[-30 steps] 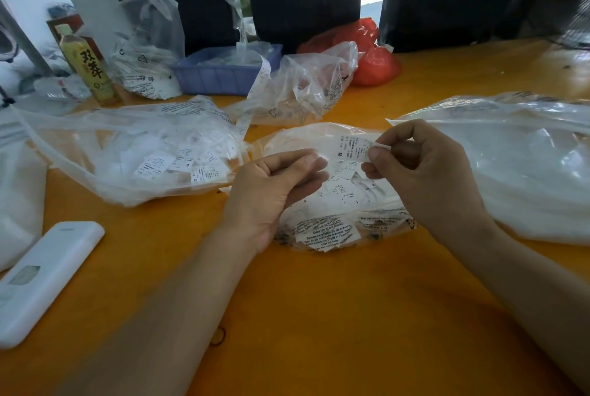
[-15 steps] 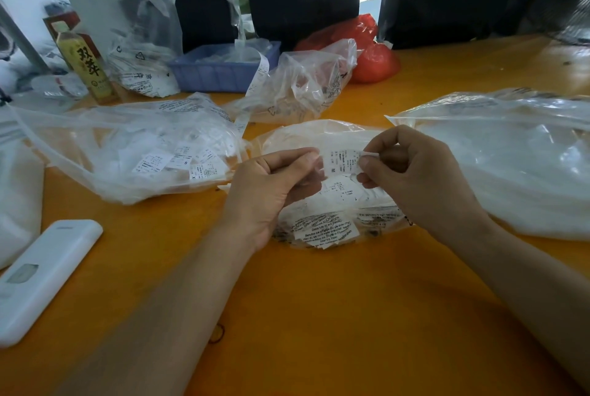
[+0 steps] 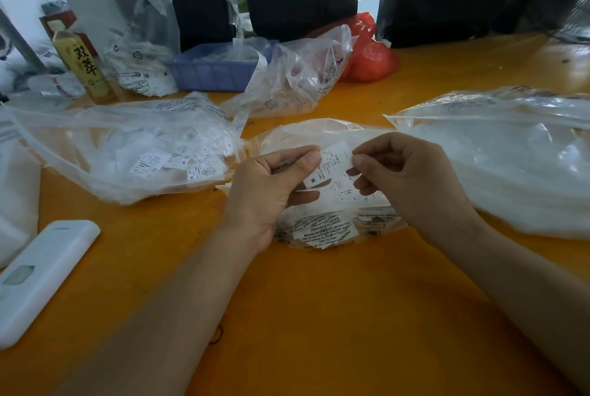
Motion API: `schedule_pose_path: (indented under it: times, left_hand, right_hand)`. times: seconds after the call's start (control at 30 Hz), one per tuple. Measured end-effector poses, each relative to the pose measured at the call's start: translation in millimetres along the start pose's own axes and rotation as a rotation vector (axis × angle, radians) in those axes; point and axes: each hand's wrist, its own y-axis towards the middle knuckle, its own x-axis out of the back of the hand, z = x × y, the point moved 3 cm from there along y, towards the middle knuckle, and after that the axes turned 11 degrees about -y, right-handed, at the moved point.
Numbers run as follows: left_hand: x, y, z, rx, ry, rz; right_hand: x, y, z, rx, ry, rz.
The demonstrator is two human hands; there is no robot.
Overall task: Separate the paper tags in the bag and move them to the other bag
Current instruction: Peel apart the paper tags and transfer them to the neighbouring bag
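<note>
Closest to me, on the orange tabletop (image 3: 319, 316), a white rectangular remote-like device (image 3: 41, 277) lies at the left edge, partly cut off. Just past the forearms, the left hand (image 3: 268, 194) and right hand (image 3: 405, 178) meet over a small clear plastic bag of printed tags (image 3: 325, 223). Between them is a white paper tag with an "M" printed on it (image 3: 329, 165), its long axis tilted, running from lower left up to upper right. The left thumb and fingers are curled onto its left edge, and the right thumb and forefinger pinch its upper right corner. The hands cover much of the bag beneath.

To the left lies a wide clear plastic bag holding loose white tags (image 3: 134, 153); to the right, a large clear bag of white material (image 3: 498, 165), its contents hard to make out. Farther back sit a crumpled clear bag (image 3: 297, 82), a blue plastic tray (image 3: 210, 70), a red plastic bag (image 3: 370, 57) and a yellow-labelled bottle (image 3: 83, 66). Dark shapes behind the table edge are cut off at the top.
</note>
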Motion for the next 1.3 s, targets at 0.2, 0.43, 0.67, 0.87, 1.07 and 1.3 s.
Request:
schedule_pose_path:
  times: [0.2, 0.43, 0.67, 0.87, 1.07, 1.3]
  left_hand:
    - [-4, -1, 5, 0.053, -0.049, -0.002]
    - [-4, 0, 7, 0.093, -0.077, 0.057]
    - [3, 3, -1, -0.041, 0.086, -0.011]
    - [11, 4, -14, -0.246, 0.343, -0.039]
    - [6, 2, -10, -0.167, 0.255, 0.054]
    - [1, 1, -2, -0.050, 0.063, 0.068]
  right_hand:
    - [-6, -5, 4, 0.049, -0.045, 0.005]
    - [-9, -6, 7, 0.080, -0.114, 0.029]
    - [5, 0, 3, 0.040, -0.079, -0.091]
    - [8, 2, 2, 0.040, -0.091, -0.101]
    - [0, -2, 2, 0.042, -0.050, -0.008]
    - [-1, -2, 3, 0.041, -0.039, -0.020]
